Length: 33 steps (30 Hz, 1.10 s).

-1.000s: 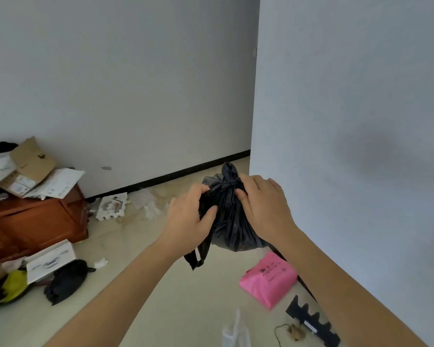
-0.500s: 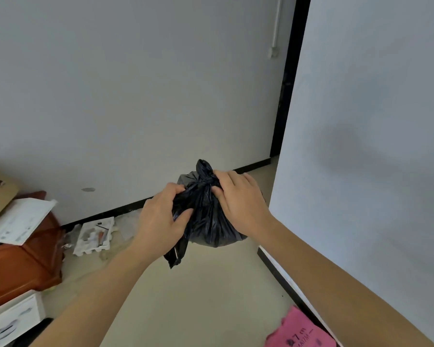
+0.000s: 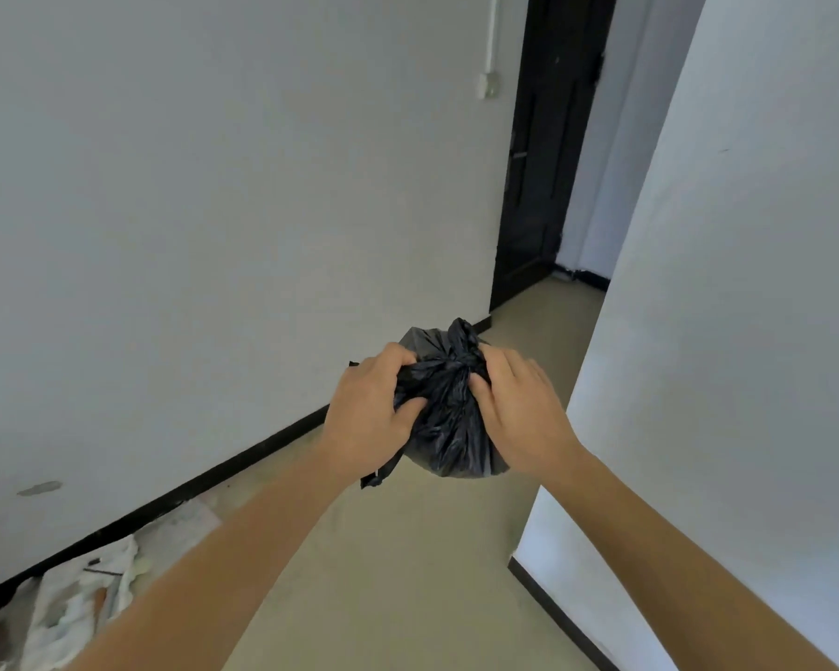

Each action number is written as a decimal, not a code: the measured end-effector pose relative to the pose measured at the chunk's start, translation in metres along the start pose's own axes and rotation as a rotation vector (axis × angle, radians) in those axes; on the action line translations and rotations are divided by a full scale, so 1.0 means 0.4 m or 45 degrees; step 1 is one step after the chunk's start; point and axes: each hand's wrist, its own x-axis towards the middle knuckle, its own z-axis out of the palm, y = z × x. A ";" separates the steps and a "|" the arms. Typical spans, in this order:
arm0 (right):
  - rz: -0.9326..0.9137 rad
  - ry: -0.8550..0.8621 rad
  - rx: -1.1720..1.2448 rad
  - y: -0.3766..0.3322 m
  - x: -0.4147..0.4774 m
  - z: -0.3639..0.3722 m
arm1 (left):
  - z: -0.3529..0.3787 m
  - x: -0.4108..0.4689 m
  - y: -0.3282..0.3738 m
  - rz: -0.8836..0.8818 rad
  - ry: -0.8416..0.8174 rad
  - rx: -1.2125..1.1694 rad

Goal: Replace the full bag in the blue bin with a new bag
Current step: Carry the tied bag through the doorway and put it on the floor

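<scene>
Left hand grip: left hand (image 3: pixel 369 418) clutched the black trash bag (image 3: pixel 449 428) by its side, steadying it.
Right hand grip: right hand (image 3: pixel 519 409) pinched beside the knot (image 3: pixel 461 363), likely tightening.
Bag: between both grips, above the floor (image 3: pixel 408 573).

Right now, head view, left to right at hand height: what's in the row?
Left wall → left hand → black bag → right hand → right wall.
</scene>
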 end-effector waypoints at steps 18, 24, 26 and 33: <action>0.300 0.041 0.034 0.512 1.130 0.445 | 0.336 1.268 -0.517 0.103 -0.089 -0.006; 0.328 0.060 -0.018 0.711 1.494 0.626 | 0.480 1.680 -0.700 0.153 -0.135 -0.067; 0.344 0.081 -0.074 0.790 1.601 0.653 | 0.529 1.826 -0.733 0.194 -0.183 -0.055; 0.552 0.236 -0.277 1.115 1.835 0.721 | 0.797 2.240 -0.743 0.380 -0.342 -0.049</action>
